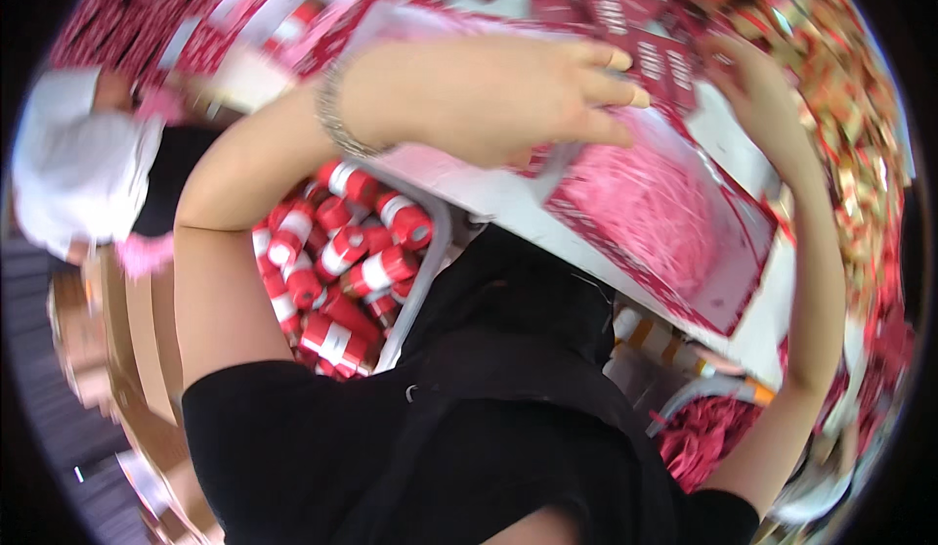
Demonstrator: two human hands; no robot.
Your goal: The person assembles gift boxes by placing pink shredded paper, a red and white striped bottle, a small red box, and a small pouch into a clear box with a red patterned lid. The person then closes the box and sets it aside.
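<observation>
Pink shredded paper [653, 208] fills an open, shallow red box [728, 281] that sits tilted on the white surface [508, 203] just ahead of us. We note our left hand [518, 95] stretched across the near corner of that box: fingers extended and close together, palm down, thumb tucked under against the box edge. The grip looks like a flat press on the rim and not a closed fist; whether the thumb pinches the rim we cannot tell, since the view is blurred there. A metal bracelet [337, 115] circles the left wrist.

Our right hand [752, 86] reaches to the far edge of the same box, fingers curled at its upper rim, touching it. Blur hides whether this grip is closed around the rim.

Below the left forearm we see a grey-rimmed bin [430, 261] packed with small red-and-white cylinders [342, 252], lying in all directions. Beyond the box, flat red printed cards [625, 17] cover the surface. Red and gold wrapped items [840, 105] are heaped at the right. More red shredded paper [699, 437] lies in a second container low at the right. Another person in a white cap [68, 164] stands at the left, well apart from our hands.
</observation>
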